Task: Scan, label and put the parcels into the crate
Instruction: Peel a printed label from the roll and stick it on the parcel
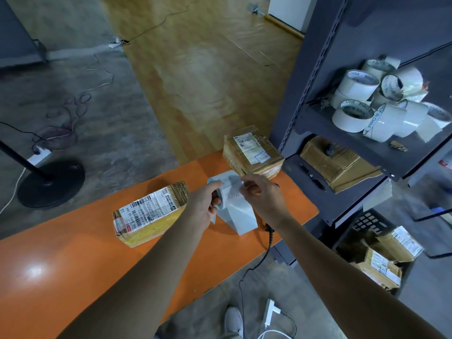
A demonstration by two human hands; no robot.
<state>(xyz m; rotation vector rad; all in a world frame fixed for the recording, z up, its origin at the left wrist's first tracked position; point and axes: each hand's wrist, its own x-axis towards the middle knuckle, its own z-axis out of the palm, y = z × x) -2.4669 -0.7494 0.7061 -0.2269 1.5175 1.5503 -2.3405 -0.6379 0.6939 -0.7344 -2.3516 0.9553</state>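
Left hand (204,204) grips the label roll (227,190) to steady it. Right hand (261,192) pinches its free edge, presumably to peel. Near parcel (149,214) lies on the tabletop (73,253) just left of my left hand, far parcel (253,152) just beyond my right. Crate (367,221) sits lower right.

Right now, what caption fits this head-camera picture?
Left hand holds the label roll, right hand pinches a label, over the orange table.

Wore a pale grey-white sneaker (233,321), rounded toe, textured knit-looking upper, only partly in frame. Showed forearms (146,265) bare right to the frame edge; left hand (204,204) and right hand (263,192) bare too.
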